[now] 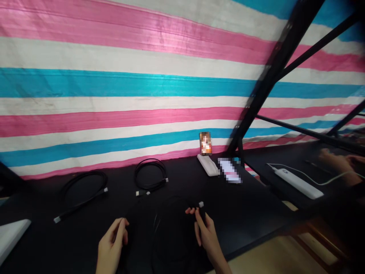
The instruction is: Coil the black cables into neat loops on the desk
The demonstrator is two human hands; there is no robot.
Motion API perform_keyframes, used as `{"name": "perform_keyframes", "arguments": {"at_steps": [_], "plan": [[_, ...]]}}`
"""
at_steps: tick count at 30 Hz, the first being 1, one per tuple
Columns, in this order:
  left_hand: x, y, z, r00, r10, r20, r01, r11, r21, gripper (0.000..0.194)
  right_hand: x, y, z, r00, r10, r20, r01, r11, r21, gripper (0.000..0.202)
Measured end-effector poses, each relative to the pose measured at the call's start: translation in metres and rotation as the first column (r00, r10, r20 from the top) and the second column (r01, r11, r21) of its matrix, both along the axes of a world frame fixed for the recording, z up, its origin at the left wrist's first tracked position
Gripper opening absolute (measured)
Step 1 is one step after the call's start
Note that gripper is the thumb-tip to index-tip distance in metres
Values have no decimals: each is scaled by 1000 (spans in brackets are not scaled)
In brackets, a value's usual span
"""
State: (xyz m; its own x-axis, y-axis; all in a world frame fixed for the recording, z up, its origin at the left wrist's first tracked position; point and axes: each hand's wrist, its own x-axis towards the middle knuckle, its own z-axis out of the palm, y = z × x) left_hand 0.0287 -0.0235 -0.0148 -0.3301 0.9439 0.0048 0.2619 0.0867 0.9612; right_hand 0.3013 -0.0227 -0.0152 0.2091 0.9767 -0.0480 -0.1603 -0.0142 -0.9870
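Striped sheeting (122,85) (pink/white/blue) backs a black surface (245,213); dark metal post (265,82) slants up at R.

R hand (207,232) pinches a black cable (202,213) just below its pale plug (201,204), plug poking up past the fingers. Prob. held there b/c the stiff end gives firmer purchase than the loose loop, which lies faintly visible between the hands. L hand (112,239): fingers curled, thumb against index; can't tell if cable is in it (too dark).

Two more cables, L coil (82,204) and centre coil (149,188), lie farther back, well apart, prob. to avoid tangling. Upright phone-like screen (205,144) stands at the rear end of a white device (209,166), presumably for viewing; pixelated panel (229,170) lies flat alongside.

Edges: near edge runs diagonally under R forearm, so less room that side. More leeway b/w hands and toward the back, up to the coils. White item (13,239) bounds far L. Co-worker's hand (333,163) + white strip (299,184) sit on the adjoining surface, beyond a gap.
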Motion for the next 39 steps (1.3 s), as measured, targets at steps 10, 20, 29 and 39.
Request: {"name": "perform_keyframes", "arguments": {"at_steps": [10, 20, 29, 39], "plan": [[6, -10, 22, 893, 236, 383, -313, 937, 154, 30, -4, -1, 6, 998, -20, 53, 21, 1000, -16, 42], [16, -12, 12, 946, -131, 296, 135, 991, 10, 36, -43, 3, 18, 1000, 6, 14, -6, 1000, 9, 46], [15, -13, 9, 939, -233, 254, 234, 972, 27, 33, -57, 1, 11, 970, 198, 144, -195, 980, -34, 44], [21, -7, 21, 977, -112, 180, 114, 993, -1, 43, -55, 1, 11, 989, 105, 107, -105, 994, -8, 48]]}}
